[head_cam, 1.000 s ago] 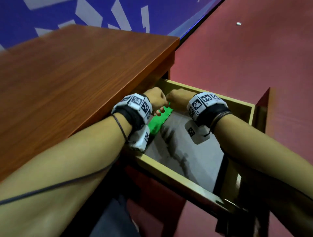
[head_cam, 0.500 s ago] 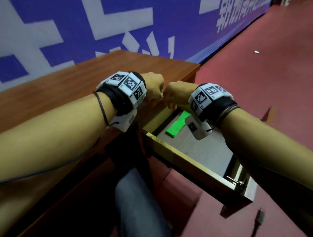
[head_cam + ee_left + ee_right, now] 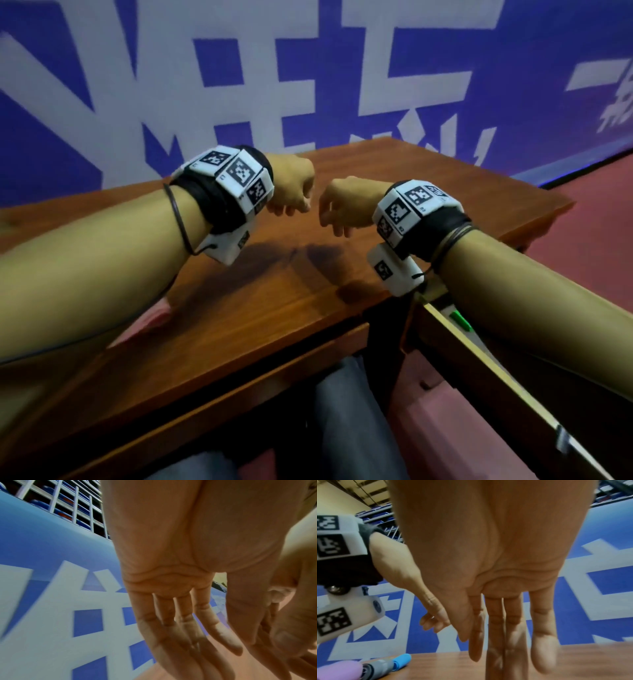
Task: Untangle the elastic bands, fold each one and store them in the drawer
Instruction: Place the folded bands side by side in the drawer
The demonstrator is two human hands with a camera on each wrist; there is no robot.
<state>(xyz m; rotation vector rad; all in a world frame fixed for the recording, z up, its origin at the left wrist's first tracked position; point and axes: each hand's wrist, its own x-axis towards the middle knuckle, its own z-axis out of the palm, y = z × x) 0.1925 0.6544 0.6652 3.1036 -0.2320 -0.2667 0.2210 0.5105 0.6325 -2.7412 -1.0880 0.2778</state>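
Desk: we take the reddish-brown wooden desk top (image 3: 260,308) as our landmark; both forearms reach over it.
Left hand: our left hand (image 3: 291,186) hangs above the middle of the desk top, empty. In the left wrist view the fingers (image 3: 173,626) are extended and slack, pointing down at the wood.
Right hand: our right hand (image 3: 342,205) hangs just beside the left one, not touching it, also empty. In the right wrist view the fingers (image 3: 505,622) are straight and held together.
Drawer: the pale wooden drawer (image 3: 479,346) stands pulled out below the desk's right end.
Band: a sliver of the bright green elastic band (image 3: 460,320) shows inside the drawer, mostly hidden by our right forearm; we cannot tell its fold.
Other items: at the desk's left end lie a pink soft object (image 3: 339,669) and a grey cylinder with a light blue tip (image 3: 388,664).
Backdrop: a blue wall banner with large white characters (image 3: 308,75) stands behind the desk.
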